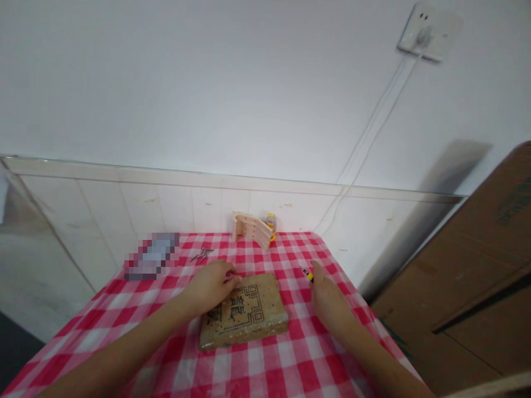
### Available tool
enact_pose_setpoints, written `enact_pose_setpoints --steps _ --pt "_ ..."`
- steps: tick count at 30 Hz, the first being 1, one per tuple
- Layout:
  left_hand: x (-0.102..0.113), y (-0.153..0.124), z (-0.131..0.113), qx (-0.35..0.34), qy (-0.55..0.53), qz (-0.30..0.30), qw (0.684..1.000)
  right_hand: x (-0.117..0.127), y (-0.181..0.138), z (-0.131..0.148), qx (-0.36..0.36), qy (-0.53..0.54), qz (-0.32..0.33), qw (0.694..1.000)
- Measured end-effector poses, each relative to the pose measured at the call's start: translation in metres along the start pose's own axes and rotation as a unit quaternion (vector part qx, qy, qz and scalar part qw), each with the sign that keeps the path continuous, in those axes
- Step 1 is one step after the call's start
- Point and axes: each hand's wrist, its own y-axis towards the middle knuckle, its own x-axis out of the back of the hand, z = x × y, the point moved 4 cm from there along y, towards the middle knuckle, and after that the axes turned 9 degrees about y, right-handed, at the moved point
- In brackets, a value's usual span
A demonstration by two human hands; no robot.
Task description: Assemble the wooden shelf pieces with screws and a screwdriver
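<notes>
A brown cardboard parcel [265, 301], wrapped in clear tape and printed with black characters and a line pattern, lies flat on the table. My left hand [211, 287] is over its back left part, fingers curled and thumb near the far edge. That hand hides the parcel's upper left corner. Off the parcel's right side, my right hand [329, 301] is closed around a small yellow-and-black utility knife [308, 274]. Its thin tip points up and left, apart from the parcel. The grip end is hidden inside my fingers.
A red-and-white checked cloth [257, 376] covers the table. Behind the parcel are metal pliers [202, 254], a curved wooden piece [253, 229] and a yellow-and-clear item [271, 225]. A blurred-out flat object [153, 257] lies back left. Large cardboard [468, 282] leans at right; cables run from a wall socket [429, 33].
</notes>
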Motion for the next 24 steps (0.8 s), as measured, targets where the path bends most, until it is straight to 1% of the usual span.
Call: enact_pose_setpoints --steps 2,3,6,8,10,11,14,16,18,21,24 --pt "-0.005 0.003 0.002 0.014 -0.024 -0.023 0.999 0.002 0.015 0.015 0.019 0.003 0.020 1.000" --pt "-0.009 0.004 0.004 0.012 -0.028 -0.024 0.999 0.002 0.024 0.025 0.036 0.006 0.025 0.999" --pt "-0.020 0.005 0.011 0.003 -0.038 -0.035 0.999 0.000 0.049 0.053 0.084 0.011 0.014 0.996" --pt "-0.025 0.003 0.019 0.029 -0.064 -0.051 0.996 -0.006 0.060 0.064 0.092 0.008 0.006 0.996" --pt "-0.029 0.001 0.026 0.042 -0.111 -0.060 0.991 -0.012 0.066 0.066 0.085 0.004 0.008 0.996" --pt "-0.031 0.000 0.028 0.035 -0.141 -0.061 0.988 -0.015 0.068 0.064 0.079 0.003 0.013 0.997" --pt "-0.035 -0.002 0.030 -0.013 -0.230 -0.039 0.972 -0.015 0.072 0.058 0.068 0.013 0.034 0.997" --pt "-0.037 -0.003 0.029 -0.031 -0.270 -0.027 0.962 -0.008 0.078 0.057 0.069 0.031 0.040 0.996" --pt "-0.037 -0.003 0.028 -0.039 -0.292 -0.026 0.955 0.003 0.090 0.062 0.071 0.056 0.021 0.996" --pt "-0.037 -0.002 0.026 -0.048 -0.305 -0.034 0.951 0.017 0.114 0.076 0.063 0.099 -0.039 0.992" --pt "-0.036 -0.002 0.026 -0.040 -0.303 -0.047 0.951 0.016 0.137 0.091 0.053 0.141 -0.060 0.987"
